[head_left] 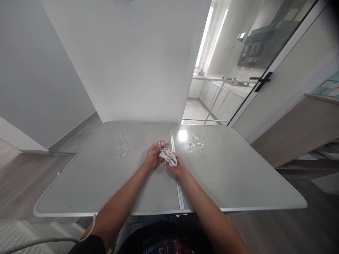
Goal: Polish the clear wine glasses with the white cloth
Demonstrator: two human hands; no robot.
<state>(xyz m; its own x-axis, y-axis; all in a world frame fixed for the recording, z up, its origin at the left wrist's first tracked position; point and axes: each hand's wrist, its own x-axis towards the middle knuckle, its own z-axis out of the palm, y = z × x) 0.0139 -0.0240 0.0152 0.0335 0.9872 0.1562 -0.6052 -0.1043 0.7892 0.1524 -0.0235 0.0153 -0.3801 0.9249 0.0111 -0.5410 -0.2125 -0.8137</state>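
My left hand is closed around a clear wine glass, held tilted over the middle of the grey folding table. My right hand grips a crumpled pale cloth pressed against the glass. Both hands meet just above the table's centre seam.
Two or three clear glasses stand on the table's left half, and two more glasses stand on its right half. A white wall rises behind the table. A glass door stands at the back right, a wooden counter at the right.
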